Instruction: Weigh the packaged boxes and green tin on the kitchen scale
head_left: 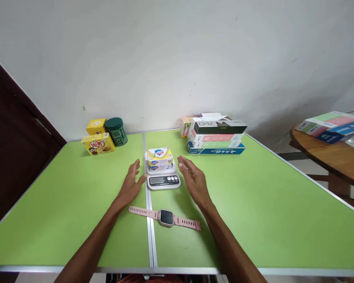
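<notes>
A small white kitchen scale (pixel 163 180) stands in the middle of the green table (pixel 253 204), with two stacked soap packs (pixel 159 158) on its platform. My left hand (pixel 131 184) is just left of the scale, fingers stretched out, holding nothing. My right hand (pixel 193 180) is just right of the scale, fingers also extended and apart, holding nothing. Neither hand touches the packs. A pink smartwatch (pixel 166 217) lies flat on the table between my forearms, nearer to me than the scale.
At the back left sit two yellow boxes (pixel 97 142) and a dark green jar (pixel 117 131). A stack of flat boxes (pixel 216 135) stands at the back right. A wooden round table (pixel 330 155) with more boxes is at the far right.
</notes>
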{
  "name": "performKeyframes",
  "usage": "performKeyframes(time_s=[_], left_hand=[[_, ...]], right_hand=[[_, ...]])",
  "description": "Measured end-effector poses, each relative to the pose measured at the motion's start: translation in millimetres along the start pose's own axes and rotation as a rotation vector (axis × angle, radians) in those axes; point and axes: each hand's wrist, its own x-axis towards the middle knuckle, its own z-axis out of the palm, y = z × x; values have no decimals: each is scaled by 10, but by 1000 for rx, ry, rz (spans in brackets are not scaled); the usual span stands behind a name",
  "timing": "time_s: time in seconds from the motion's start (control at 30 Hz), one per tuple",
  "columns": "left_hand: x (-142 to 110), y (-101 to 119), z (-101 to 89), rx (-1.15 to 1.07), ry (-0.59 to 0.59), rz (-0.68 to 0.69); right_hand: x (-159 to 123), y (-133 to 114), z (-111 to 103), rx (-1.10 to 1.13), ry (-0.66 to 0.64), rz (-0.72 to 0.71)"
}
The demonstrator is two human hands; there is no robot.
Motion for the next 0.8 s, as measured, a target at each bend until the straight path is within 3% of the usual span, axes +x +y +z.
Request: performKeyframes(time_s=[0.2, 0.4, 0.57, 0.7, 0.8], left_hand=[[120, 184, 451, -111, 35, 26], [125, 223, 508, -81, 101, 52], [125, 187, 215, -99, 167, 79], [246, 9, -228, -97, 264, 89], [429, -217, -552, -64, 317, 61]], right_hand=[[31, -203, 379, -173, -21, -101], [63, -155, 452, -301, 39, -104], [171, -285, 724, -322, 13, -175], [352, -341, 1230, -283, -79, -220], [495, -253, 1679, -296, -149, -178]])
